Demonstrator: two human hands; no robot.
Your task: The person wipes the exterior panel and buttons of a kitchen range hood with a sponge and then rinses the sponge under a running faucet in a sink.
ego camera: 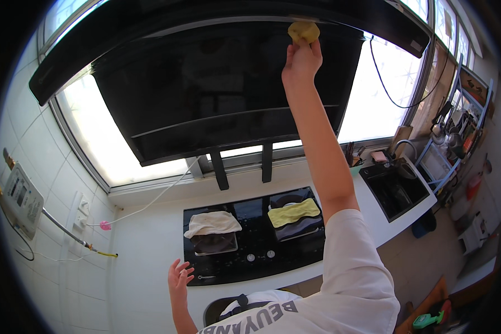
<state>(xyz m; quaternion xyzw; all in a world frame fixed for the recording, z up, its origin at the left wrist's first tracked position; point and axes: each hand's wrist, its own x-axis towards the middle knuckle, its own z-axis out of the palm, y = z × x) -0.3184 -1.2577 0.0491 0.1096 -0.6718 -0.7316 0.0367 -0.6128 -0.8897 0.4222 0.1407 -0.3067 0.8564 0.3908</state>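
Observation:
My right hand (pixel 302 62) is raised, gripping a yellow cloth (pixel 304 32) against the upper edge of a black range hood (pixel 217 79). Lower down, my left hand (pixel 179 273) hangs beside the front left corner of a black glass gas hob (pixel 254 221), fingers apart and holding nothing. On the left side of the hob lies a cream cloth (pixel 213 223). A yellow-green cloth (pixel 294 212) and a dark cloth lie over the right side.
A black sink (pixel 394 190) is set in the white counter at the right, near a rack of utensils (pixel 455 129). A gas meter (pixel 23 200) and its hose (pixel 64 227) are on the tiled left wall. A white cord (pixel 158 195) runs to the hood.

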